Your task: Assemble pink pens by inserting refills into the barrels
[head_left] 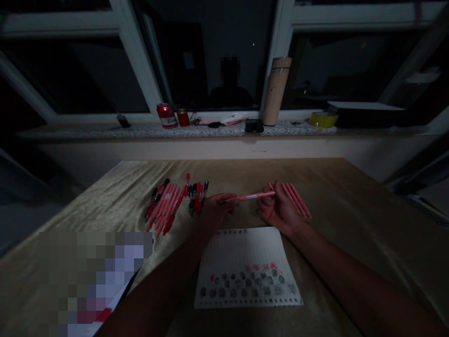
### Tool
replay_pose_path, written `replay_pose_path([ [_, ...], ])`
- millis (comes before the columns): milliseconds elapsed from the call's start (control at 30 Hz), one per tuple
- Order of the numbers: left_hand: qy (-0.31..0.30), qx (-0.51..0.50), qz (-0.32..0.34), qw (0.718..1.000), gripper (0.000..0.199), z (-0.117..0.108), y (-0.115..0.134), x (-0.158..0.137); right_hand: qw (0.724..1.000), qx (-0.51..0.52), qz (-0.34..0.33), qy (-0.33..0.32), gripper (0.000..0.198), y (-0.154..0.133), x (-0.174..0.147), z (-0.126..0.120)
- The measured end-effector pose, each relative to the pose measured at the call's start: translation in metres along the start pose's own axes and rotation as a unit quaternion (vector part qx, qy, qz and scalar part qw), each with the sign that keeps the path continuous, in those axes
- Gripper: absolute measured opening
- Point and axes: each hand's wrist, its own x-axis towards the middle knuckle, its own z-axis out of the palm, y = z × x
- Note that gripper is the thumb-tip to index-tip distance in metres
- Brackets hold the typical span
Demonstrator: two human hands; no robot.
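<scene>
A pink pen [254, 195] is held level above the far edge of a notebook page. My left hand [219, 206] pinches its left end, and my right hand [280, 208] grips its right end with the fingers curled. Below lies the lined sheet [242, 252], with rows of dark and red scribbled marks. Just beyond my right hand is a row of pink pens [296, 199], partly covered by the fingers. Left of my left hand, black and red pens [198, 194] lie in a small group, beside a larger pile of mostly pink pens [166, 203].
The table [231, 171] has a shiny tan cover and meets a wall below a stone sill [210, 133]. On the sill stand a red can [167, 116], a small red jar [183, 118], a tall tan cylinder [277, 91] and yellow tape [322, 120]. A blurred-out area covers the lower left.
</scene>
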Motion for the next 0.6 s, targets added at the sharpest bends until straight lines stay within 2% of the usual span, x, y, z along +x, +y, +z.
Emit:
replay_pose_path([
  [133,0.000,-0.007,0.005,1.000,0.031,0.0004,-0.0001,-0.0001,1.000,-0.005,0.010,-0.022,0.034,-0.0015,-0.0011,-0.0001],
  [367,0.003,-0.004,0.002,1.000,0.031,-0.0002,-0.0027,0.0013,1.000,-0.002,-0.001,-0.027,0.028,0.0012,-0.0015,0.0009],
  [600,-0.002,-0.013,0.007,1.000,0.029,0.0010,-0.0023,0.0009,1.000,-0.012,-0.004,-0.026,0.033,-0.0009,-0.0015,0.0014],
])
